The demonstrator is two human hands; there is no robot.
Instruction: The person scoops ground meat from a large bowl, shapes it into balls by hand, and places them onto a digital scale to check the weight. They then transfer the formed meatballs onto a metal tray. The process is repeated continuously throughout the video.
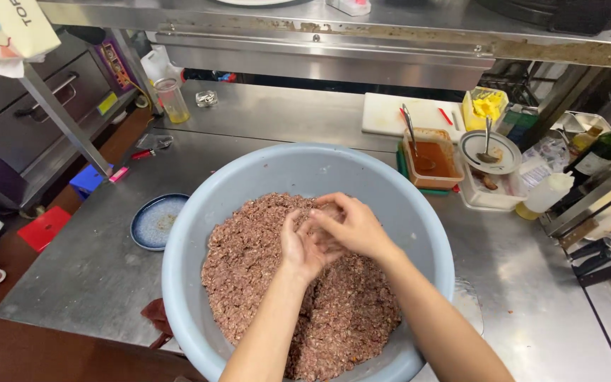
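Observation:
A big pale blue plastic basin (249,177) stands on the steel counter, holding a heap of brownish-red minced meat mix (249,247). Both my hands are over the middle of the basin. My left hand (303,244) cups a lump of the mix from below. Pressed against it from the right, my right hand (351,225) closes its fingers over the same lump. The lump itself is mostly hidden between the two palms.
Left of the basin lies a small blue plate (155,221). Behind are a tub of orange sauce with a spoon (431,159), a white dish with a spoon (491,151), a white cutting board (390,113), a squeeze bottle (546,192), and knife handles (595,258) at right.

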